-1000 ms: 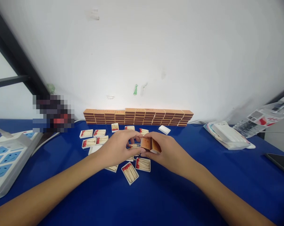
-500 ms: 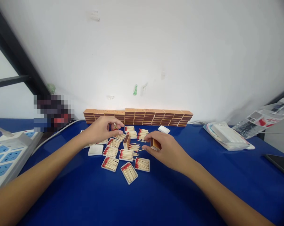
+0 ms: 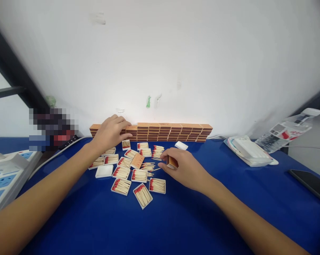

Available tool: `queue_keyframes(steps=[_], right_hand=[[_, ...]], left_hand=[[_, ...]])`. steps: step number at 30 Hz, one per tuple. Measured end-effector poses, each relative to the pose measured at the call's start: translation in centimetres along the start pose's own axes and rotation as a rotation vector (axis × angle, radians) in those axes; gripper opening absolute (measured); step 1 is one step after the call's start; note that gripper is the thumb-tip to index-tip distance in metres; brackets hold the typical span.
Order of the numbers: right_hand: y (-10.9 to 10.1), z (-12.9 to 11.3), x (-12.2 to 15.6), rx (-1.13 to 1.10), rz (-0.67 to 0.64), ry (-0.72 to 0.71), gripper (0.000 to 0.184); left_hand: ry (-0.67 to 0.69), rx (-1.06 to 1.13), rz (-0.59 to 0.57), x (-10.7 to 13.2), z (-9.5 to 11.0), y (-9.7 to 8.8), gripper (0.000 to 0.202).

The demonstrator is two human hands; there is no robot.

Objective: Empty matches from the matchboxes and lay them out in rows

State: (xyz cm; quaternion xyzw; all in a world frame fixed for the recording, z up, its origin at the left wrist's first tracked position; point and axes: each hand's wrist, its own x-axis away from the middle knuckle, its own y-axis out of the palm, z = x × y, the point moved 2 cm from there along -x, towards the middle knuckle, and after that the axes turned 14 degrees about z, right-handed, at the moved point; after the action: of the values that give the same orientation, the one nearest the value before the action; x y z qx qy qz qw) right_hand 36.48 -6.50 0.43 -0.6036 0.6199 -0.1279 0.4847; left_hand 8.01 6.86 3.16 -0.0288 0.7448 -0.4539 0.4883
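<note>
My left hand [image 3: 110, 131] is at the left part of the stacked matchboxes [image 3: 173, 131], thumb in front and fingers over the top. Its thumb and fingers are apart, with nothing visible held. Between the thumb and fingers of my right hand [image 3: 186, 164] is a brown matchbox sleeve [image 3: 172, 162], its end facing me. Between the hands lie several white matchbox trays [image 3: 121, 186] filled with red-tipped matches, a loose pile of matches [image 3: 148, 166] and a matchbox [image 3: 137, 160] lying flat with its orange label up.
Two blank white trays, one at left [image 3: 104, 171] and one at back right [image 3: 181, 145], lie on the blue table [image 3: 160, 230]. A power strip [image 3: 6, 180] stands at left. At right are a plastic package [image 3: 250, 152], a bottle [image 3: 284, 131] and a phone [image 3: 311, 184].
My left hand has moved back and left, to the stacked matchboxes. The matchbox that stood tilted among the trays now lies flat. My right hand still holds the sleeve.
</note>
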Motion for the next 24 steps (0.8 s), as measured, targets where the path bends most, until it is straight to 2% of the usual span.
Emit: queue_keyframes(steps=[4,7,11,17,24], right_hand=[[-0.1,0.3,-0.1,0.022,0.007,0.008,0.008],[-0.2,0.4,-0.2,0.027,0.017,0.006,0.008],[-0.3,0.3,-0.2,0.024,0.017,0.0,0.007],[-0.2,0.3,-0.1,0.028,0.002,0.007,0.006],[-0.3,0.3,-0.2,0.035,0.013,0.003,0.006]], left_hand=[[0.048,-0.078,-0.095,-2.2,-1.0,1.0,0.032],[0.004,-0.064,-0.076,-2.9,-1.5,1.1,0.023],[-0.003,-0.024,-0.033,-2.7,-1.6,1.0,0.02],[-0.001,-0.008,-0.102,-2.0,-1.3,1.4,0.024],[0.017,0.013,-0.077,-2.1,-1.7,1.3,0.024]])
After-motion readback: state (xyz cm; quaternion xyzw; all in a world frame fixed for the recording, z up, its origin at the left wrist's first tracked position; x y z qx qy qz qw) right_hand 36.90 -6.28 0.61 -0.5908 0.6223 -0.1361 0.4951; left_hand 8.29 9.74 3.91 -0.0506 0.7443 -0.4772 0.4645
